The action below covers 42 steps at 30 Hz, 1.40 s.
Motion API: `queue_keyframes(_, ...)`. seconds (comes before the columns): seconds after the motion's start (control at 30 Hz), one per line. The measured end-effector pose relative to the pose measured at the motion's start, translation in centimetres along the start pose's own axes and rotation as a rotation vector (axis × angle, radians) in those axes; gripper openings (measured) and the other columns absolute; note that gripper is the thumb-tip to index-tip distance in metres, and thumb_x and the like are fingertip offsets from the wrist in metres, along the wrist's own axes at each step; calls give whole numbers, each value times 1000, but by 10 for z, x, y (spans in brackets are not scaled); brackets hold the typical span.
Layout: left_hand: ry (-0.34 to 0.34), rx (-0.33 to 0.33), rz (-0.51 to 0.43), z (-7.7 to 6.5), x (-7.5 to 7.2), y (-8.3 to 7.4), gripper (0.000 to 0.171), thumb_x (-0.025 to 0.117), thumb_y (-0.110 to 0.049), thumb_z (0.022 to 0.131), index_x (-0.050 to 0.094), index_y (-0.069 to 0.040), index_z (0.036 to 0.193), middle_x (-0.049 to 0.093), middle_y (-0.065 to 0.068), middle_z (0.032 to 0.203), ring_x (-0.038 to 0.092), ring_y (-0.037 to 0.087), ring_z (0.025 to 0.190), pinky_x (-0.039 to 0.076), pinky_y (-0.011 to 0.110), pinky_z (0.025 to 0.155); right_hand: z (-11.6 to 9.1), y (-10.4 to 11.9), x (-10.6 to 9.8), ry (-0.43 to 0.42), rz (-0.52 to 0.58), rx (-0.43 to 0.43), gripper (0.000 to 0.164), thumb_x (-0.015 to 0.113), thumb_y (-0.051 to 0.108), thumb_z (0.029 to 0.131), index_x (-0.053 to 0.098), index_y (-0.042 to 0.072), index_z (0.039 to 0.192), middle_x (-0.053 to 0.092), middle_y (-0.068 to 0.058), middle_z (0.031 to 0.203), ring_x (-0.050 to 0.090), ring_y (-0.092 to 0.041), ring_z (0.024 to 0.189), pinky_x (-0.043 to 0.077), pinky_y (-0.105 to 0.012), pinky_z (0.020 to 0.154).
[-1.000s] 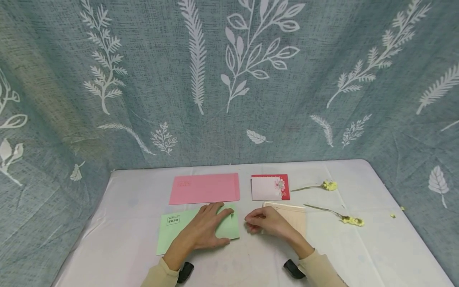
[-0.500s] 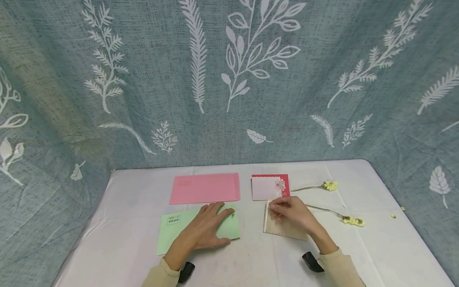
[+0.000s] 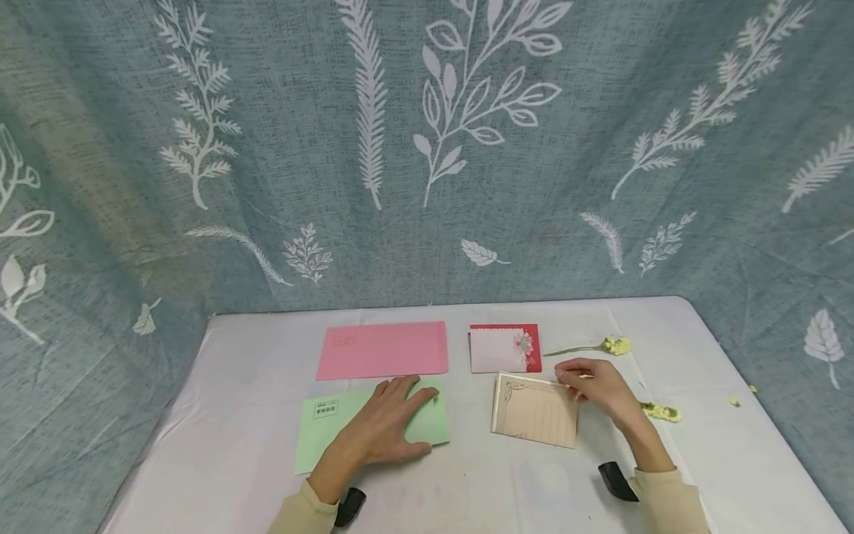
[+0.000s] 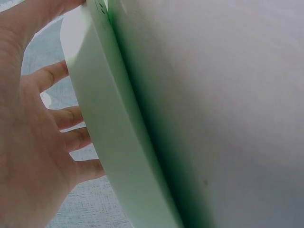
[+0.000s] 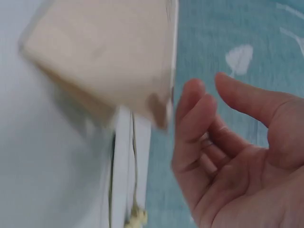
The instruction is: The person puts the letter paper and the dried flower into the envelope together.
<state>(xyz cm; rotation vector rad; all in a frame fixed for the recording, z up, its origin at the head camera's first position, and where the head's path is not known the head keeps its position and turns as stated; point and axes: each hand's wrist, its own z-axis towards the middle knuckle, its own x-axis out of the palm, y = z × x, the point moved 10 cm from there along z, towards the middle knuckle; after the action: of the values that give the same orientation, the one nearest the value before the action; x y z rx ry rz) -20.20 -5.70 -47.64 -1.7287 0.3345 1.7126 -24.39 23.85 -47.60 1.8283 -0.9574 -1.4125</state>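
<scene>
Left hand (image 3: 376, 426), fingers spread and grasping nothing, rests on one smooth green paper envelope (image 3: 327, 437), near left. Right hand (image 3: 600, 389), loosely curved and released, is at the far right corner of one rectangular, scroll-printed beige card (image 3: 534, 419). Farther: one pink envelope (image 3: 380, 352), one red-edged card (image 3: 494, 352). Right: two thin-stemmed yellow flowers (image 3: 617, 345).

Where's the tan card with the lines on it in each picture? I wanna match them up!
Head view: the tan card is low, right of the middle, by the fingertips of the right hand.
Left wrist view: it isn't in this one.
Right wrist view: the tan card is at the top left, a bit blurry.
Shared landmark: the blue-green cloth shows in all three.
</scene>
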Motion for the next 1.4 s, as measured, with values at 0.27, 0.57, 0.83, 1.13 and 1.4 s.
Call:
queue_keyframes(0.27, -2, 1, 4, 0, 0, 1, 76, 76, -50, 75, 50, -18, 139, 47, 17, 137, 47, 33, 125, 39, 54, 102, -4, -32, -30, -38, -124, 133, 44, 65, 27, 94, 60, -10, 118, 65, -15, 92, 59, -18, 72, 50, -32, 61)
queue_keyframes(0.57, 2, 0, -6, -1, 0, -1, 75, 78, -47, 73, 53, -17, 137, 48, 17, 136, 47, 34, 125, 39, 55, 101, -14, -44, -21, 26, -239, 205, 37, 69, 37, 89, 67, 0, 82, 47, 0, 56, 40, -14, 53, 33, -28, 52)
queue_keyframes(0.83, 10, -22, 1, 0, -3, 0, 75, 77, -50, 74, 52, -19, 137, 48, 16, 137, 47, 32, 125, 39, 53, 103, -9, -35, -15, 64, -297, 171, 32, 73, 28, 87, 73, -3, 90, 62, -6, 79, 52, -19, 74, 42, -30, 62)
queue_keyframes(1.13, 15, -22, 23, 0, 0, 1, 76, 76, -52, 74, 52, -19, 138, 48, 15, 137, 46, 31, 125, 39, 52, 103, -9, -34, -7, 81, -264, 159, 24, 73, 25, 86, 71, 1, 83, 60, -2, 76, 49, -18, 74, 40, -29, 63)
queue_keyframes(1.4, 0, -18, 27, -1, 0, -1, 76, 77, -53, 74, 52, -20, 137, 48, 15, 137, 46, 30, 125, 39, 51, 102, -11, -28, -1, 118, -140, 128, 21, 66, 20, 92, 64, 0, 85, 52, -2, 75, 47, -18, 73, 40, -30, 63)
